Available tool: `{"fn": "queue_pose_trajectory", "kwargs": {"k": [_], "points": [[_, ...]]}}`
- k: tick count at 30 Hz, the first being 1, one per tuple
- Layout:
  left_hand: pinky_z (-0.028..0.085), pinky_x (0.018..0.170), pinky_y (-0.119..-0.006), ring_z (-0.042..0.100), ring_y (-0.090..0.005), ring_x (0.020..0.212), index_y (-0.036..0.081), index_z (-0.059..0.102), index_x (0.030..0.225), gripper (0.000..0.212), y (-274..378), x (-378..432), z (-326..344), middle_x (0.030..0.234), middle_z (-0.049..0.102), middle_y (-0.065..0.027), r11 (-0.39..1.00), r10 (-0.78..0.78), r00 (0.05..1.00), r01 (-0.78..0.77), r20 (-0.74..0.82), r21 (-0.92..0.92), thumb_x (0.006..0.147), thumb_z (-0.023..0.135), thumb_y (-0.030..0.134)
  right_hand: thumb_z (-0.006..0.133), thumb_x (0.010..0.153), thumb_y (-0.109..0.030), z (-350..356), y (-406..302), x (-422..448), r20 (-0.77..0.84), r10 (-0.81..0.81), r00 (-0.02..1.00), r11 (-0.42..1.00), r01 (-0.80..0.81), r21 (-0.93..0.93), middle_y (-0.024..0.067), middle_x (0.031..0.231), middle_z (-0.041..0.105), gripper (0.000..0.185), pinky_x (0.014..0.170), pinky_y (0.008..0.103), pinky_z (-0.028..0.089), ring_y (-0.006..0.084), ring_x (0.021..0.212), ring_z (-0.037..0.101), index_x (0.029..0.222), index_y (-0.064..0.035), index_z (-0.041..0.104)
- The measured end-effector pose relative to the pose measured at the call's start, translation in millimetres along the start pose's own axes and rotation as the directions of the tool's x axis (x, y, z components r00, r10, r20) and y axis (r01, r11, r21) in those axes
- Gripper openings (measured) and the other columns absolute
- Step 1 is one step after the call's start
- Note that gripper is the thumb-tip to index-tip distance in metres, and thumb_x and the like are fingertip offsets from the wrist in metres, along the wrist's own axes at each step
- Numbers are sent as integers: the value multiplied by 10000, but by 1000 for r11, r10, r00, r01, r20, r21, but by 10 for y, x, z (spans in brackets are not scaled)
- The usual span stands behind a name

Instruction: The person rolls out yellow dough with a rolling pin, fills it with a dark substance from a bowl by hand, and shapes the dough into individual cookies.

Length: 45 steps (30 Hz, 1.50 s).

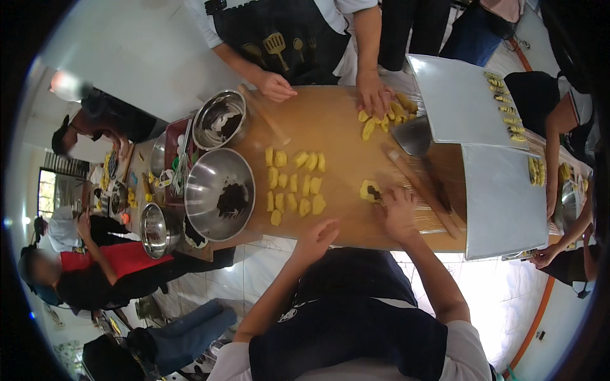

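A flattened piece of yellow dough [368,188] with dark filling on it lies on the brown tabletop [333,124]. My right hand [399,212] rests palm down at its right edge, fingers bent. The fingertips reach the filling, and whether they pinch anything is hidden. My left hand [318,239] hovers at the table's near edge, fingers loosely curled, with nothing visible in it. Ahead of it stand several rows of yellow dough pieces [293,183]. A large steel bowl [200,190] to their left contains a dark crumbly filling [233,199].
Right of my hand lie a wooden rolling pin [421,193] and a broad metal scraper [413,135]. Two pale trays [500,205] bear striped dough pieces. Opposite, a co-worker's hand [374,93] touches more yellow dough [398,112]. Another rolling pin [267,116] lies near a smaller steel bowl [209,119].
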State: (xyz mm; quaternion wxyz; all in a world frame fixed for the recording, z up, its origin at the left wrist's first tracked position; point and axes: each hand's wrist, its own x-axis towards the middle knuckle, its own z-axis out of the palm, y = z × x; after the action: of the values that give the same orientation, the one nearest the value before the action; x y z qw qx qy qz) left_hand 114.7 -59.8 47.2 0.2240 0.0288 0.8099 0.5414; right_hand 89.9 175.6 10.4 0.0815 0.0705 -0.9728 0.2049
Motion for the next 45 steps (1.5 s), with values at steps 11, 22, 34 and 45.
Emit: {"fn": "queue_pose_trajectory", "kwargs": {"k": [11, 22, 34, 45], "points": [[426, 844, -317, 556, -250, 988, 30, 561, 1095, 284, 123, -348, -528, 1065, 581, -139, 989, 143, 990, -143, 14, 45, 825, 561, 118, 593, 758, -312, 7, -136, 44, 76, 52, 996, 967, -31, -251, 115, 1125, 458, 338, 841, 471, 314, 300, 1063, 405, 986, -62, 588], [404, 879, -344, 536, -278, 1023, 44, 576, 1075, 305, 34, -840, -1886, 1093, 571, -124, 883, 442, 897, -439, 16, 167, 771, 578, 27, 473, 837, -407, 44, -740, 177, 221, 476, 851, 761, -273, -589, 130, 1335, 351, 497, 1013, 532, 190, 325, 1247, 279, 1219, -90, 493], [418, 857, -322, 556, -256, 994, 26, 588, 1043, 287, -447, -1155, -2912, 1049, 592, -130, 927, 374, 868, -349, -328, 135, 758, 565, 0, 488, 833, -414, 243, -720, 45, 16, 596, 803, 693, -503, -516, 136, 1272, 423, 459, 913, 521, 330, 332, 1173, 380, 1187, -124, 517], [425, 787, -264, 557, -168, 912, 12, 585, 1030, 265, -686, -949, -2985, 1004, 586, -92, 960, 257, 753, -270, -606, 72, 772, 552, -36, 538, 852, -281, 379, -437, -88, -173, 572, 802, 820, -551, 154, 194, 1122, 512, 434, 803, 382, 445, 298, 975, 544, 1168, 14, 495]]}}
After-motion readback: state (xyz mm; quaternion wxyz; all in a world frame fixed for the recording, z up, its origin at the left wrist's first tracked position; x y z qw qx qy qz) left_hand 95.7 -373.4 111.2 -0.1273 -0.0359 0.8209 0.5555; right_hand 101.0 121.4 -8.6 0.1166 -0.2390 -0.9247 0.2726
